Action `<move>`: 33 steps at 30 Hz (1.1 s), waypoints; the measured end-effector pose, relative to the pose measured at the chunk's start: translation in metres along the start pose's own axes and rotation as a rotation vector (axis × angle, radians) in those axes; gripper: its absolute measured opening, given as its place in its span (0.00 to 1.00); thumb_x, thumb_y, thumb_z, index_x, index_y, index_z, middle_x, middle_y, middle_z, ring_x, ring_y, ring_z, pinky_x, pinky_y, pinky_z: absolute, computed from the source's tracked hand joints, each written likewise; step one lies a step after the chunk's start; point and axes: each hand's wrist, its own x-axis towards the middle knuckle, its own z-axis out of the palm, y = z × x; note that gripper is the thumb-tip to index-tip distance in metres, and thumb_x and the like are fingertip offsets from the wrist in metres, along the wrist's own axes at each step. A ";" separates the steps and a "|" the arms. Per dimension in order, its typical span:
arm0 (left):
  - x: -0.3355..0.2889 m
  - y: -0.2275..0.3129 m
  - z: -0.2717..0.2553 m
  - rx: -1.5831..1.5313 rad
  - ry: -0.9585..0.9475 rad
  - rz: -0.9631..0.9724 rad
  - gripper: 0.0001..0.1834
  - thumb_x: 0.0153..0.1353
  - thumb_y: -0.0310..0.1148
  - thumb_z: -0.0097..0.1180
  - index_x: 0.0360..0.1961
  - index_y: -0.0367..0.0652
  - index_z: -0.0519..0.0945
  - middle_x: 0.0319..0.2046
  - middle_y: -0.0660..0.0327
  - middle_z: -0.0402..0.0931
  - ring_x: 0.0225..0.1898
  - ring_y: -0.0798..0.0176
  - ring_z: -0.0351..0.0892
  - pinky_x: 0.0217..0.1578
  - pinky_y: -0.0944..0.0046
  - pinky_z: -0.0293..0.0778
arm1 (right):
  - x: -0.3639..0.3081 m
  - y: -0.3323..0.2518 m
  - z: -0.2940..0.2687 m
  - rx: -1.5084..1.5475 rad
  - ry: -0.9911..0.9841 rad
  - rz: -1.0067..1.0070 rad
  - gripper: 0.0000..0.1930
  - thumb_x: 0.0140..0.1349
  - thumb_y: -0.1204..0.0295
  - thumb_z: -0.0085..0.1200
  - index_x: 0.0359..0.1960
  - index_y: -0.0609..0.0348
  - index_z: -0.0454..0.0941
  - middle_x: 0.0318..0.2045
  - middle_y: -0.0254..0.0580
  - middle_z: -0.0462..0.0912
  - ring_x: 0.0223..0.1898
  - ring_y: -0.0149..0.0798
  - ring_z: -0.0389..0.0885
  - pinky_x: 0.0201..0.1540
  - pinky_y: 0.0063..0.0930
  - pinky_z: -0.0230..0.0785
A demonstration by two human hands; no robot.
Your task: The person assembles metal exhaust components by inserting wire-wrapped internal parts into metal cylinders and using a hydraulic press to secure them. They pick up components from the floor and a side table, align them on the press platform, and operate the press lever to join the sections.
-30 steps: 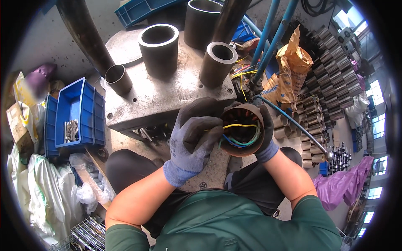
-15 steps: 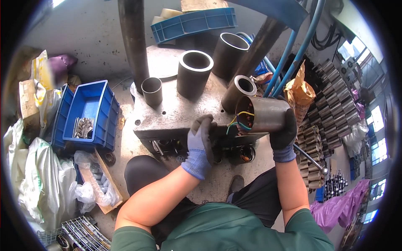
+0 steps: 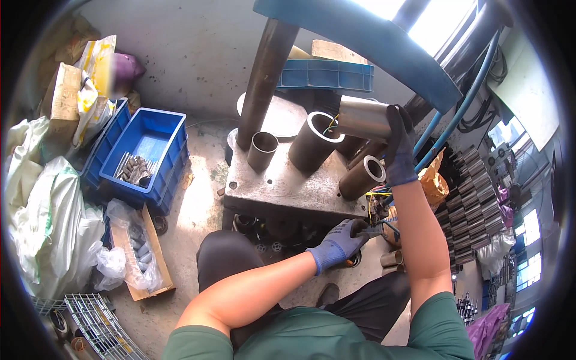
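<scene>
My right hand [image 3: 398,144], in a dark-palmed glove, is closed round the right end of a steel motor stator [image 3: 363,118]. It is held up, nearly level, over the metal press table [image 3: 282,193]. Thin green and yellow wires stick out of its left end, in front of a thick-walled steel sleeve [image 3: 305,151]. My left hand [image 3: 343,241], in a blue-grey glove, is low at the table's front right corner. Its fingers are curled together beside some loose coloured wires [image 3: 378,195]; what they grip is not clear. Another sleeve [image 3: 358,180] stands tilted below the stator.
A small steel ring [image 3: 261,155] stands on the table's left, beside a press column [image 3: 264,84]. A blue beam [image 3: 366,39] crosses above. Blue crates [image 3: 150,180] with metal parts stand left, near a cardboard box [image 3: 165,279]. Stacked steel cylinders [image 3: 471,192] fill the right side.
My right hand has lifted the stator up and away from me. My left hand has moved right and down, to the table's front right corner. The view has shifted.
</scene>
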 end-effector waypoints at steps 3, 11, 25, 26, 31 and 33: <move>-0.006 0.007 -0.007 0.158 -0.044 0.027 0.31 0.68 0.50 0.58 0.64 0.41 0.75 0.57 0.46 0.76 0.63 0.46 0.75 0.65 0.52 0.70 | 0.018 -0.003 0.023 -0.070 -0.005 0.109 0.32 0.60 0.54 0.73 0.58 0.67 0.79 0.50 0.42 0.82 0.51 0.38 0.79 0.58 0.31 0.71; -0.010 0.009 -0.002 0.382 -0.070 0.071 0.31 0.67 0.53 0.54 0.65 0.45 0.76 0.60 0.47 0.74 0.64 0.43 0.73 0.65 0.48 0.68 | 0.052 -0.012 0.061 -0.660 -0.352 -0.015 0.42 0.56 0.48 0.73 0.64 0.68 0.77 0.58 0.55 0.84 0.60 0.47 0.82 0.65 0.35 0.71; -0.023 0.004 0.007 0.576 -0.266 0.106 0.31 0.66 0.54 0.55 0.65 0.48 0.76 0.61 0.48 0.74 0.64 0.44 0.73 0.65 0.45 0.69 | 0.050 -0.037 0.118 -1.183 -0.591 -0.184 0.36 0.58 0.40 0.63 0.54 0.61 0.85 0.51 0.53 0.88 0.55 0.53 0.86 0.63 0.42 0.73; -0.024 0.005 0.008 0.586 -0.287 0.106 0.31 0.66 0.54 0.55 0.65 0.48 0.76 0.60 0.48 0.74 0.64 0.44 0.73 0.64 0.45 0.69 | 0.052 -0.038 0.115 -1.193 -0.602 -0.143 0.38 0.58 0.40 0.63 0.58 0.61 0.82 0.55 0.54 0.86 0.59 0.54 0.83 0.65 0.41 0.71; -0.019 0.007 0.010 0.578 -0.350 0.132 0.31 0.67 0.54 0.55 0.66 0.49 0.76 0.60 0.47 0.75 0.63 0.44 0.74 0.63 0.45 0.70 | 0.034 -0.027 0.080 -0.971 -0.397 -0.199 0.41 0.58 0.44 0.66 0.65 0.62 0.75 0.61 0.62 0.80 0.61 0.60 0.80 0.67 0.44 0.70; -0.020 0.008 0.001 0.564 -0.285 0.099 0.30 0.68 0.54 0.55 0.65 0.50 0.76 0.60 0.47 0.75 0.63 0.44 0.74 0.63 0.47 0.70 | -0.004 -0.032 0.063 -0.732 -0.332 -0.362 0.40 0.58 0.53 0.71 0.68 0.62 0.71 0.62 0.63 0.77 0.62 0.61 0.78 0.66 0.45 0.70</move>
